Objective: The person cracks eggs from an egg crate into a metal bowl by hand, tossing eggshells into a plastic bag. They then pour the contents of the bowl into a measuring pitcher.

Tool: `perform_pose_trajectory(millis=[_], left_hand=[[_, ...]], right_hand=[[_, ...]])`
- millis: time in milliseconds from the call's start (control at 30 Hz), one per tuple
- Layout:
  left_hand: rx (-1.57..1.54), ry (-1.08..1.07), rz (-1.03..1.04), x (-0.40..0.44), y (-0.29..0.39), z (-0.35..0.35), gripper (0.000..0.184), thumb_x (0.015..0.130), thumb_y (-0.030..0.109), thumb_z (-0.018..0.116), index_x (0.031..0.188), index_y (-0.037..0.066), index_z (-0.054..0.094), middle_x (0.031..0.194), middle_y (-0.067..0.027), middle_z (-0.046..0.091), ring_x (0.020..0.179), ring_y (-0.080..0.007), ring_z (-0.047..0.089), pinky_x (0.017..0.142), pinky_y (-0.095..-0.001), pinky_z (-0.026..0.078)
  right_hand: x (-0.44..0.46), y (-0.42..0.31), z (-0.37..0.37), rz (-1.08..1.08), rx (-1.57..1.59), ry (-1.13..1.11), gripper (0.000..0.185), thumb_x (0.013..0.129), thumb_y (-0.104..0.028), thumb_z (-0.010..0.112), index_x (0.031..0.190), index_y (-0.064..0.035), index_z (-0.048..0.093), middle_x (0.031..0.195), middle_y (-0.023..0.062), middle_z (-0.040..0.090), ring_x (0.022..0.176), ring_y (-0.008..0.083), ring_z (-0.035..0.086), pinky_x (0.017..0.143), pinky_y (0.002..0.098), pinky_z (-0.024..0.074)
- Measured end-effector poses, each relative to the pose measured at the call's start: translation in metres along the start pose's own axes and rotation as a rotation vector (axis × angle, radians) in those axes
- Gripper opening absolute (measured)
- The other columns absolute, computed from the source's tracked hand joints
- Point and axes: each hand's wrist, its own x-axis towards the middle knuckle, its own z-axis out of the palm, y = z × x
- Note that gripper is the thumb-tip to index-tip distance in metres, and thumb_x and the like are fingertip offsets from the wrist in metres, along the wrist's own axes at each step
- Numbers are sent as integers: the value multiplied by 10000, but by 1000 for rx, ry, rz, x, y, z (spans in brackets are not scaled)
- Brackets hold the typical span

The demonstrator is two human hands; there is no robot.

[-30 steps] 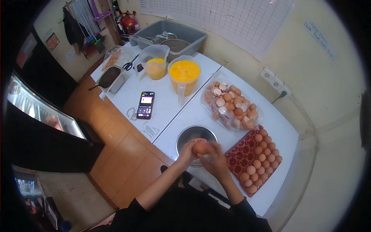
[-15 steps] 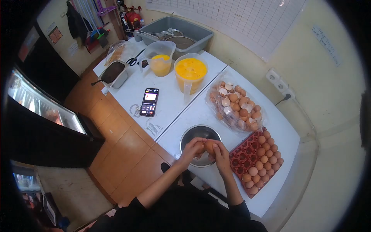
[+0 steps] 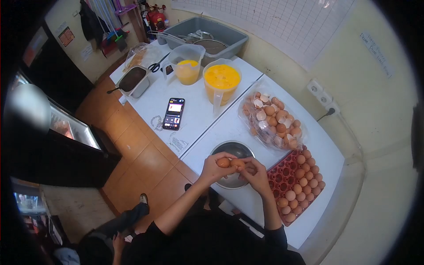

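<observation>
Over a steel bowl (image 3: pixel 230 148), both my hands work close together on brown eggs. My left hand (image 3: pixel 214 168) is closed around an egg (image 3: pixel 223 162). Against it lies a second egg (image 3: pixel 237 163), pinched by the fingertips of my right hand (image 3: pixel 257 177). Whether either shell is cracked is too small to tell. My hands hide part of the bowl. Right of it lies a red egg tray (image 3: pixel 282 176), with eggs filling its right side and bare cups on its left. Behind the tray rests a clear plastic bag (image 3: pixel 269 121) of broken shells.
Two jugs of yellow egg, a fuller jug (image 3: pixel 222 84) and a lower-filled jug (image 3: pixel 187 70), stand farther back. Nearby are a phone (image 3: pixel 174 114), a metal pan (image 3: pixel 134 81), scissors (image 3: pixel 154 66) and a grey tub (image 3: pixel 238 42). People's parts appear at left, including a leg (image 3: pixel 128 219).
My right hand has turned and shifted slightly right, its fingers now across the second egg. The egg in my left hand shows more. Parts of people have come into view at left.
</observation>
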Motion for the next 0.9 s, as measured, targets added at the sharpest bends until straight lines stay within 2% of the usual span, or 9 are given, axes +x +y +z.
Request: perform_pose_trajectory(millis=[133, 200, 300, 367, 467, 600, 700, 767, 900], left_hand=[[85, 0, 16, -2, 6, -1, 317, 751, 120, 829, 1038, 45, 715, 1002, -48, 697, 828, -100, 651, 656, -232, 553], [136, 32, 115, 0, 0, -2, 336, 722, 70, 805, 1044, 37, 713, 1009, -60, 713, 888, -123, 659, 796, -262, 548], [267, 28, 280, 3, 0, -9, 367, 697, 46, 792, 1055, 37, 711, 1022, -83, 713, 941, -159, 665, 891, -281, 514], [294, 29, 309, 2, 6, -13, 379, 689, 66, 791, 1058, 50, 708, 1005, -102, 697, 928, -204, 666, 870, -304, 517], [349, 35, 383, 0, 17, -17, 384, 685, 63, 777, 1062, 64, 704, 986, -126, 670, 908, -265, 665, 842, -332, 522], [424, 63, 410, -2, 20, -19, 366, 702, 13, 751, 1060, 66, 700, 1007, -138, 649, 930, -297, 660, 837, -344, 527], [387, 90, 389, -3, 18, -17, 357, 710, 1, 748, 1058, 64, 696, 1008, -134, 646, 937, -303, 658, 841, -351, 527], [372, 98, 415, -3, 17, -11, 376, 701, 1, 766, 1064, 72, 698, 1007, -121, 649, 933, -277, 659, 835, -336, 526], [389, 79, 480, -5, 21, 6, 393, 700, 12, 787, 1078, 75, 695, 1038, -111, 658, 942, -253, 661, 840, -320, 526]], right_hand=[[1, -2, -1, -63, -156, 61, 321, 856, -67, 728, 1158, -4, 638, 889, 81, 696, 744, 96, 658, 644, 227, 520], [0, -7, -3, -82, -251, 66, 346, 840, -62, 728, 1174, -16, 652, 903, 84, 704, 767, 100, 668, 665, 235, 530], [-8, -32, -1, -191, -507, 96, 417, 797, -43, 722, 1209, -84, 670, 937, 104, 693, 796, 156, 688, 696, 278, 552], [-12, -43, 2, -381, -772, 131, 466, 792, -24, 690, 1244, -138, 663, 984, 137, 656, 849, 239, 686, 743, 333, 564], [-15, -38, 4, -516, -876, 176, 539, 786, -2, 678, 1290, -192, 644, 973, 123, 626, 848, 273, 654, 737, 343, 551], [-15, -33, 4, -482, -970, 181, 544, 780, 3, 682, 1294, -171, 640, 953, 125, 625, 844, 264, 657, 738, 328, 547], [-14, -29, 5, -372, -769, 233, 499, 826, -20, 678, 1310, -117, 606, 1044, 136, 644, 937, 240, 674, 795, 329, 558], [-4, -13, 7, -172, -302, 209, 420, 864, -66, 707, 1271, -43, 606, 1121, 126, 650, 983, 176, 662, 828, 298, 549], [2, -14, 18, -59, 29, 127, 430, 845, -155, 787, 1206, -8, 607, 1113, 103, 651, 981, 138, 641, 858, 262, 525]])
